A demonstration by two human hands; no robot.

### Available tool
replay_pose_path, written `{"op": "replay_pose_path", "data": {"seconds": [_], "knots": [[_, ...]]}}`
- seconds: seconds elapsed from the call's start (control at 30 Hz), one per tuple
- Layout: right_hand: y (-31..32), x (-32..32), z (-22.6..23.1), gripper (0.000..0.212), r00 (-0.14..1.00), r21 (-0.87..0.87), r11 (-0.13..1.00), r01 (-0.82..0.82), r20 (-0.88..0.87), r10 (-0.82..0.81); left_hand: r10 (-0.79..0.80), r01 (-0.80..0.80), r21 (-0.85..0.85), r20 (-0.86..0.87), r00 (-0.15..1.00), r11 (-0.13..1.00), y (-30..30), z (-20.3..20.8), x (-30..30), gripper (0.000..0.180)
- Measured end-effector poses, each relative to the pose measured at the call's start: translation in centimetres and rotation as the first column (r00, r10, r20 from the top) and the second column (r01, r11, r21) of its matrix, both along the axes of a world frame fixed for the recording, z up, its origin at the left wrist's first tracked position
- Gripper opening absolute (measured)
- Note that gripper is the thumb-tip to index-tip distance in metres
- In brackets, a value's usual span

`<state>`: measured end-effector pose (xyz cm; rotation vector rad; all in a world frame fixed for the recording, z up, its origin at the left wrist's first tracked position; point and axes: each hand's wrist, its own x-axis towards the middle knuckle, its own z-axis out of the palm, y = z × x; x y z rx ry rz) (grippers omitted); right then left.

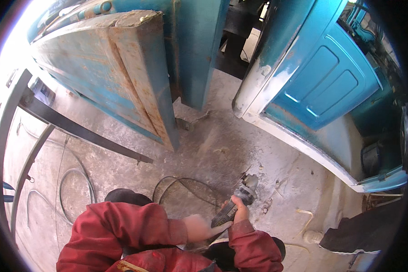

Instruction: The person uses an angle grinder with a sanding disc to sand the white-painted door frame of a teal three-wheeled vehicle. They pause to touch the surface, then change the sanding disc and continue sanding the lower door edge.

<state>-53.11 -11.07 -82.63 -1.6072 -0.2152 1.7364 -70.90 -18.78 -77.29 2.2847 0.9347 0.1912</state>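
My right hand [241, 211] is wrapped round an angle grinder [225, 215] near its metal gear head. The tool is dark-bodied and tilted, with the head pointing away from me and to the right, low over the concrete floor. At the grinder's rear end is my left hand [197, 227], smeared by motion. Its fingers are too blurred to show whether they grip the tool or only touch it. Both arms wear red sleeves. A black cable [186, 179] loops on the floor just beyond my hands.
Ahead on the left stands a rusty, worn blue panel [90, 68]. A blue vehicle body with a white-edged sill [299, 143] is at the right. A dark metal frame [81, 120] reaches in from the left. Dark cloth [362, 231] lies at the lower right, on the concrete floor [213, 149].
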Motion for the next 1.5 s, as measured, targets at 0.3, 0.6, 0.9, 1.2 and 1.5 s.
{"op": "replay_pose_path", "data": {"seconds": [0.3,0.6,0.9,1.2,1.5], "knots": [[0.2,-0.1,-0.5,0.024,0.997,-0.049,0.998,-0.048,-0.061,0.045,-0.034,0.032,0.102,0.012,0.999,0.994,0.0,-1.4,0.1,0.082],[0.4,-0.4,-1.4,0.026,0.997,-0.075,0.996,-0.043,-0.072,0.037,-0.066,0.066,-0.004,-0.001,0.998,0.998,1.1,-0.2,-0.1,0.095],[0.5,-0.3,-0.8,0.027,0.995,-0.037,0.997,-0.066,-0.073,0.063,-0.069,0.057,-0.184,-0.058,0.996,0.981,1.5,0.5,-0.2,0.096],[0.9,-0.6,-0.2,0.03,0.995,-0.051,0.996,-0.079,-0.069,0.075,-0.023,0.014,-0.295,-0.028,0.999,0.955,1.6,0.9,-1.2,0.109],[0.9,-0.9,0.9,0.022,0.989,-0.087,0.995,-0.043,-0.146,0.03,0.007,0.025,-0.533,0.057,0.998,0.846,1.5,1.1,-1.5,0.105]]}}
